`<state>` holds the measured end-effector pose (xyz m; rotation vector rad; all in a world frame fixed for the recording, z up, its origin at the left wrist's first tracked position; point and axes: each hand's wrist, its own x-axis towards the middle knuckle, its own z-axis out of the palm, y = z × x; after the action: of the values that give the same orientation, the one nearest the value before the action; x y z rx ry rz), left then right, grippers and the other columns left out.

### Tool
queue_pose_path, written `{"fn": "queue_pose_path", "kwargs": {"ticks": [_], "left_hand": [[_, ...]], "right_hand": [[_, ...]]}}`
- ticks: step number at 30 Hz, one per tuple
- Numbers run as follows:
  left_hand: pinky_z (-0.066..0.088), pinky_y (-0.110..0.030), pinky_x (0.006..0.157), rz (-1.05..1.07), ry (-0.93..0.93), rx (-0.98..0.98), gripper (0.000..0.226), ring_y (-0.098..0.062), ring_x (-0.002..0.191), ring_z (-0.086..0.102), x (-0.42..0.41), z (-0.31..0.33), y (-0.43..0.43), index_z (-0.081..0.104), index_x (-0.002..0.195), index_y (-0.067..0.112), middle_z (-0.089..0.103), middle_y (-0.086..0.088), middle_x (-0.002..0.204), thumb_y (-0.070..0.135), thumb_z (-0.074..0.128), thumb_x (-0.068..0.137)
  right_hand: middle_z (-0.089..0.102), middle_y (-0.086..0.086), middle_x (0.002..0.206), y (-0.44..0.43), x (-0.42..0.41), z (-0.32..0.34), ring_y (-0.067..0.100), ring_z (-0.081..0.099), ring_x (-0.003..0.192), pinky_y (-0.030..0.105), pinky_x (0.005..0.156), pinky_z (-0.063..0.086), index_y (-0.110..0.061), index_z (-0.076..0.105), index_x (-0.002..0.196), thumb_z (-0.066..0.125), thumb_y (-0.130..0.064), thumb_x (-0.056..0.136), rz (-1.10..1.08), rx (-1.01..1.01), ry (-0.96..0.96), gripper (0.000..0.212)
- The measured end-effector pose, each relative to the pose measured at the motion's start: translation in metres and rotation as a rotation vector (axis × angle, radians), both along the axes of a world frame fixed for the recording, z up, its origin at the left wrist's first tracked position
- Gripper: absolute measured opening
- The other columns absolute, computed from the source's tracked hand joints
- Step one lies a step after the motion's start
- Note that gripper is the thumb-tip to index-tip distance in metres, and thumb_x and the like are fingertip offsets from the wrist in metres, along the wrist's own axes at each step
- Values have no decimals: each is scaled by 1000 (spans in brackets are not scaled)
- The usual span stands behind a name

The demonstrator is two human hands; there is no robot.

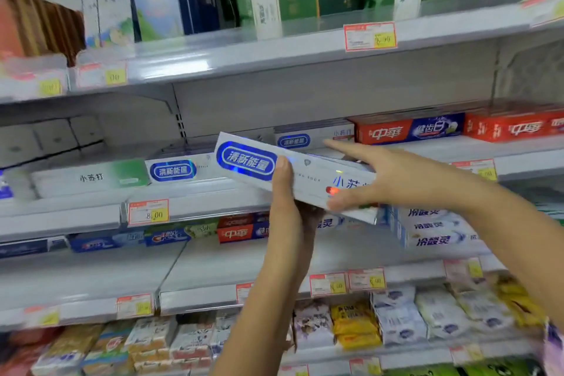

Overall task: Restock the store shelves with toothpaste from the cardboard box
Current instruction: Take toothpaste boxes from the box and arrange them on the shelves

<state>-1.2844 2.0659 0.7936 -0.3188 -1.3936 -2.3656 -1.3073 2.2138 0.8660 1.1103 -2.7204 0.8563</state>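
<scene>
Within left hand (289, 213), toothpaste box (308, 174)

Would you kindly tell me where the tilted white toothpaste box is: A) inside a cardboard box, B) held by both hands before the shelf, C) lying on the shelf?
B: the left hand grips the toothpaste box from below, and the right hand touches its right end.

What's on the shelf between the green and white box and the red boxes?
Head view: white toothpaste boxes with blue oval labels lie there, partly behind the held box.
</scene>
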Motion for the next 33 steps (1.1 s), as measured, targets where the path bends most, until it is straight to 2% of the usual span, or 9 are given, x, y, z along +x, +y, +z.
{"fn": "queue_pose_path", "kwargs": {"ticks": [3, 6, 9, 13, 15, 18, 20, 26, 33], "left_hand": [[49, -41, 97, -31, -76, -146, 57, -25, 110, 63, -26, 26, -4, 61, 119, 14, 68, -11, 115, 58, 35, 94], [55, -35, 85, 38, -187, -267, 30, -22, 88, 69, -47, 47, -10, 66, 100, 9, 72, -12, 99, 34, 50, 96], [51, -31, 74, 113, -244, -349, 17, -23, 78, 57, -62, 63, -23, 59, 78, 7, 60, -10, 76, 19, 59, 91], [40, -25, 62, 659, -241, -1190, 23, -22, 70, 55, -71, 65, -44, 65, 86, 6, 62, -5, 75, 27, 57, 87], [36, -27, 66, 837, -191, -1384, 26, -27, 86, 58, -74, 58, -52, 66, 103, 7, 66, -11, 92, 24, 52, 90], [35, -31, 95, 992, -18, -1513, 35, -26, 117, 45, -82, 46, -66, 59, 121, 7, 57, -12, 121, 22, 51, 91], [16, -35, 113, 1098, 33, -1586, 40, -29, 132, 33, -87, 45, -77, 56, 127, 8, 49, -12, 135, 25, 53, 91], [4, -44, 117, 1067, -215, -1677, 58, -25, 139, 26, -101, 36, -106, 45, 138, 16, 42, -6, 146, 41, 26, 89], [6, -43, 117, 1075, -191, -1675, 66, -26, 131, 37, -105, 29, -112, 44, 138, 19, 47, -5, 141, 38, 26, 77]], "right_hand": [[57, -20, 123, 8, -31, 26, -2, 57, 103, 14, 85, 43, -42, 42, 138, 80, -45, 64, 42, -147, -174, 83], [65, -9, 114, 16, -65, 40, 1, 62, 90, 10, 77, 49, -28, 58, 124, 76, -20, 75, 33, -202, -206, 53], [66, -3, 115, 22, -101, 44, 6, 64, 85, 16, 74, 51, -22, 59, 118, 75, -15, 77, -44, -235, -249, 45], [61, -2, 121, 14, -136, 43, 9, 61, 92, 13, 69, 45, -14, 54, 127, 79, -16, 74, -94, -122, -198, 58], [60, -4, 118, 6, -145, 41, 6, 60, 86, 10, 62, 45, -16, 54, 128, 81, -18, 74, -80, -45, -156, 61], [54, -5, 131, -8, -158, 34, 10, 57, 101, 13, 78, 42, -24, 50, 134, 81, -23, 74, -78, 29, -97, 68], [45, -6, 143, -14, -166, 28, 14, 47, 122, 18, 94, 34, -25, 44, 141, 80, -27, 75, -100, 96, -19, 75], [39, 0, 148, -30, -187, 29, 20, 42, 130, 30, 106, 34, -28, 39, 144, 77, -34, 77, -100, 255, 86, 77], [38, -5, 148, -43, -208, 48, 18, 40, 131, 29, 104, 35, -28, 35, 145, 74, -30, 81, -58, 466, 32, 75]]}}
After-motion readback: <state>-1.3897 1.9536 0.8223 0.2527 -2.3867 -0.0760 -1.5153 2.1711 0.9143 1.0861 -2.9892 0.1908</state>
